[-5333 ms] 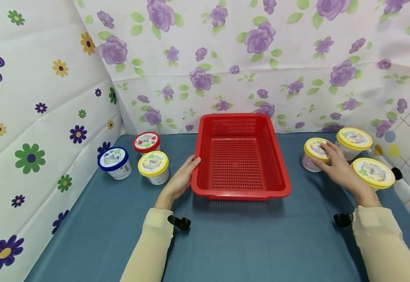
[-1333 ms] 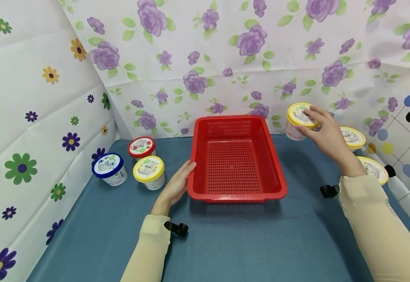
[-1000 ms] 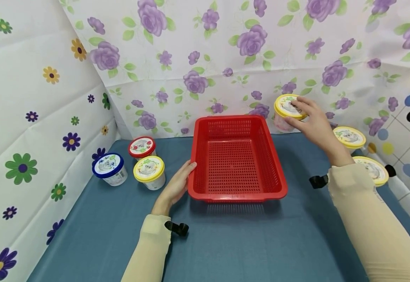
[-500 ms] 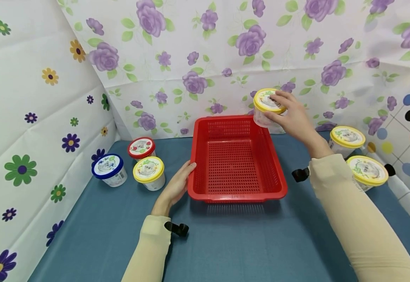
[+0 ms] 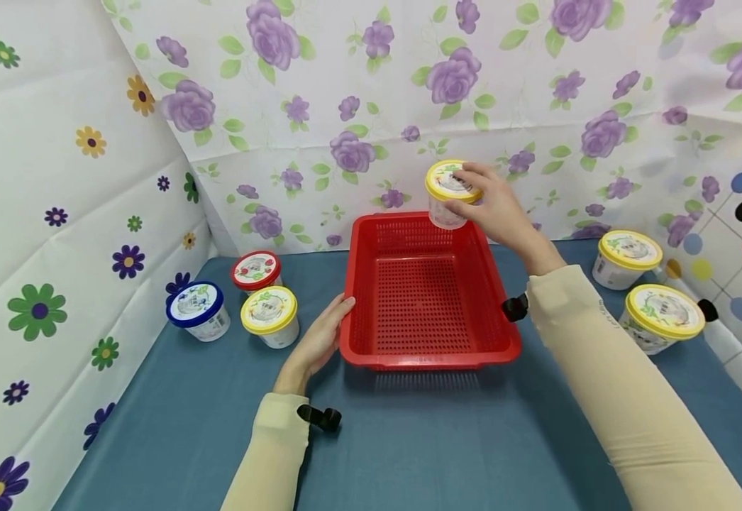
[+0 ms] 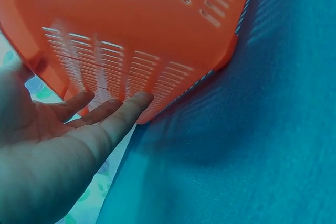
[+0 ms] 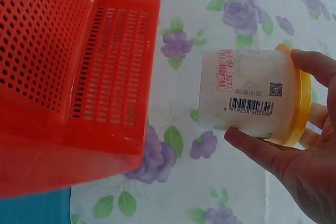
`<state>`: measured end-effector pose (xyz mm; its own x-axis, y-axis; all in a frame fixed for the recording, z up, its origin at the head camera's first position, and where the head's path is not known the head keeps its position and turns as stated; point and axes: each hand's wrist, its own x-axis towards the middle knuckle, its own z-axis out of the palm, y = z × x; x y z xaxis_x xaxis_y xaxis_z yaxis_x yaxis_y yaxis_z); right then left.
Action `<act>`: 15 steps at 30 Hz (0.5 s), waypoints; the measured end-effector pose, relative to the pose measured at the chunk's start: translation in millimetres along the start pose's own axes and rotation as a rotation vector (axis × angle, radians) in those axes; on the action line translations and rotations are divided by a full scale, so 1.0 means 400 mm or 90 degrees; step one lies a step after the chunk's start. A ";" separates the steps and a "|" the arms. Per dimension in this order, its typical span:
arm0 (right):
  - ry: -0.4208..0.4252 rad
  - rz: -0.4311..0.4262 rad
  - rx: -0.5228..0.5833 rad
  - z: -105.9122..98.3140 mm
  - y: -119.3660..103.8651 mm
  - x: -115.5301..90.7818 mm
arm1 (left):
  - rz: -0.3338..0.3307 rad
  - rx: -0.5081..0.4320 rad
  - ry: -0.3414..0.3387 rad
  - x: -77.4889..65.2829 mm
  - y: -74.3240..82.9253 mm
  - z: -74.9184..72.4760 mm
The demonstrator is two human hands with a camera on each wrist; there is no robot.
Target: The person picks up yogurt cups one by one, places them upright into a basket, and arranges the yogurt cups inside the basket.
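Note:
My right hand [image 5: 497, 213] grips a white plastic tub with a yellow lid [image 5: 445, 186] by its lid and side, up over the far rim of a red perforated basket [image 5: 431, 359]. In the right wrist view the tub [image 7: 247, 95] shows a barcode and red print, beside the basket wall [image 7: 113, 66]. At the basket's left side, my left hand [image 5: 320, 333] holds the rim, thumb on top. Seen from the left wrist, its fingertips [image 6: 139, 99] lie against the slotted outer wall. Nothing is in the basket.
Left of the basket stand a blue-lidded tub [image 5: 195, 304], a red-lidded tub [image 5: 256, 270] and a yellow-lidded tub [image 5: 269, 312]. Two more yellow-lidded tubs, one farther back [image 5: 629, 250] and one nearer [image 5: 665, 312], stand at right. A flowered sheet [image 5: 377, 85] hangs behind the blue tabletop [image 5: 422, 440].
The right hand took a yellow-lidded tub from the right group, lifted it, and carried it left to above the basket's far rim. The left hand has stayed at the basket's side.

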<state>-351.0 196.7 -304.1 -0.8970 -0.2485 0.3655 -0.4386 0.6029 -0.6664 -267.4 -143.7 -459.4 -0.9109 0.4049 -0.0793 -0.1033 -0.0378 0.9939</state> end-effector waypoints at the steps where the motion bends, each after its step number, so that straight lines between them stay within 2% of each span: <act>1: -0.002 0.001 0.000 0.003 0.000 0.002 | 0.001 0.000 0.000 0.000 -0.001 0.001; 15: -0.049 0.013 0.008 0.089 -0.011 0.036 | -0.004 -0.004 0.000 0.005 -0.005 -0.002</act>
<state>-364.1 163.5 -319.2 -0.9072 -0.2941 0.3007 -0.4201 0.5994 -0.6814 -269.2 -143.6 -461.8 -0.9099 0.4057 -0.0862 -0.1125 -0.0413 0.9928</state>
